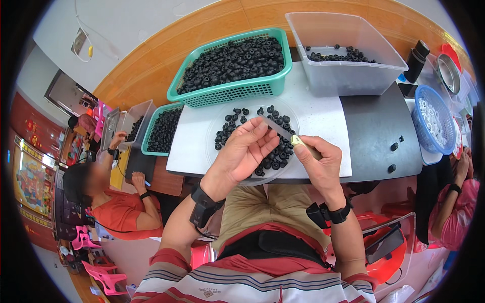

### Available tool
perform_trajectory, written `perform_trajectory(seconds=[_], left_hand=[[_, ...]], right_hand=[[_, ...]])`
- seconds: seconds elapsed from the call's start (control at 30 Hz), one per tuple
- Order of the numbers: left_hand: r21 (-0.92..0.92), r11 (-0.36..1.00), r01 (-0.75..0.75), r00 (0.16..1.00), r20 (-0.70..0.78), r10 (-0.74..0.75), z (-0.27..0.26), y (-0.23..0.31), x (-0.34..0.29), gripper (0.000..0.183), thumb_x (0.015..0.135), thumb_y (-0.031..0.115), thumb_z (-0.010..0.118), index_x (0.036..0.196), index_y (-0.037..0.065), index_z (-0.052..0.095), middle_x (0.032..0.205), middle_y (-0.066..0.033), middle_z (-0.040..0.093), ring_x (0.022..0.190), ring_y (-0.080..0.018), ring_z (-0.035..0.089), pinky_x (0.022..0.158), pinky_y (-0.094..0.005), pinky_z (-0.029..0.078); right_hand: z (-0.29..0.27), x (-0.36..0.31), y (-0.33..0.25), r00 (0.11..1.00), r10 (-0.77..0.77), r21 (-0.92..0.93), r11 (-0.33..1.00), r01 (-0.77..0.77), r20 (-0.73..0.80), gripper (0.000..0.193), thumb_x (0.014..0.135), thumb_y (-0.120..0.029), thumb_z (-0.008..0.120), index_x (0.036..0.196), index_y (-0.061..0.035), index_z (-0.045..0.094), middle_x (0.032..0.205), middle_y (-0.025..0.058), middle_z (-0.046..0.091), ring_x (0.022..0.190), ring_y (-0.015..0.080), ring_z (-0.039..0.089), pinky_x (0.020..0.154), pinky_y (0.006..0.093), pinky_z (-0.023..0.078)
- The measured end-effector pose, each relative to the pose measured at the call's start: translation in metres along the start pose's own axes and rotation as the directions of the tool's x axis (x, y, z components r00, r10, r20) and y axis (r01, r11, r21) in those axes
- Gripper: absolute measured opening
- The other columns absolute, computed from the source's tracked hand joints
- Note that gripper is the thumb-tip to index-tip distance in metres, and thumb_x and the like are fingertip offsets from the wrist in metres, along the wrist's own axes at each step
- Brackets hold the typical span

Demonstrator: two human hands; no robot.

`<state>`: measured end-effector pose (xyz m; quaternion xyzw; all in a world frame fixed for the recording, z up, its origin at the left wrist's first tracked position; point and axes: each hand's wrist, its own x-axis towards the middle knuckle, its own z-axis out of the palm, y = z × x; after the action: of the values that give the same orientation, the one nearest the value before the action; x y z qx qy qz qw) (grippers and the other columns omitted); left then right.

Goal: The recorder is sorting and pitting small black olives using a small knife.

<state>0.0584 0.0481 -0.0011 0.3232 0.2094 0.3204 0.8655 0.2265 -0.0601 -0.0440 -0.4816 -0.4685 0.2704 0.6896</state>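
My right hand [321, 161] is wrapped round the pale yellow-green handle of a small knife [279, 129], its blade pointing up and left. The blade tip reaches the thumb and forefinger of my left hand [245, 151], which are pinched together. What they pinch, if anything, is too small to make out; the other fingers curl loosely. Both hands are above a clear round tray [212, 160] with many small black rubber-like parts [275, 159] scattered in it. The tray lies on a white board [189, 146].
Behind the tray stands a green basket [237, 93] heaped with black parts, beside a clear bin [348, 78] holding fewer. A smaller green basket [161, 130] is at left. To the right are loose black parts [393, 168] and a blue basket [433, 118] of white pieces. Co-workers sit on both sides.
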Motion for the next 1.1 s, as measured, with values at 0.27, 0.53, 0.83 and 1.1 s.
perform_trajectory(seconds=[0.27,0.53,0.83,1.1], left_hand=[[-0.038,0.999,-0.004,0.999,0.033,0.006,0.007,-0.007,-0.007,0.016,0.098,0.010,0.057,0.113,0.005,0.055,0.108,-0.0070,0.064,0.099,-0.0167,0.064,0.092,-0.0310,0.056],[-0.073,0.997,-0.029,1.000,-0.002,0.029,0.005,-0.012,-0.011,0.021,0.097,0.010,0.057,0.117,0.004,0.054,0.108,-0.0086,0.063,0.099,-0.0182,0.064,0.091,-0.0333,0.056],[-0.033,0.999,-0.033,0.992,0.118,0.037,0.023,-0.013,-0.023,0.017,0.097,0.011,0.058,0.111,0.003,0.058,0.100,-0.0076,0.060,0.089,-0.0132,0.062,0.087,-0.0300,0.058],[-0.089,0.995,-0.054,0.997,0.050,0.059,0.006,-0.015,-0.014,0.023,0.097,0.013,0.059,0.117,0.004,0.055,0.104,-0.0076,0.061,0.092,-0.0161,0.063,0.089,-0.0314,0.057]], right_hand=[[-0.001,0.001,-0.002,0.998,-0.061,-0.055,0.997,0.062,0.020,0.022,0.086,-0.014,0.075,0.101,0.0013,0.071,0.083,0.0088,0.070,0.071,0.0111,0.061,0.063,0.0241,0.047],[-0.002,0.000,-0.001,0.996,-0.090,-0.077,0.993,0.091,0.025,0.023,0.084,-0.013,0.076,0.101,0.0016,0.071,0.077,0.0082,0.067,0.067,0.0119,0.060,0.060,0.0246,0.045],[-0.001,0.003,0.000,0.991,0.040,-0.019,0.999,-0.043,-0.129,0.019,0.087,-0.012,0.074,0.100,0.0021,0.071,0.082,0.0060,0.070,0.074,0.0075,0.060,0.065,0.0221,0.047],[-0.003,0.000,0.001,0.998,-0.053,0.044,0.998,0.052,0.024,0.023,0.085,-0.012,0.075,0.103,0.0024,0.071,0.081,0.0066,0.068,0.072,0.0090,0.060,0.064,0.0230,0.046]])
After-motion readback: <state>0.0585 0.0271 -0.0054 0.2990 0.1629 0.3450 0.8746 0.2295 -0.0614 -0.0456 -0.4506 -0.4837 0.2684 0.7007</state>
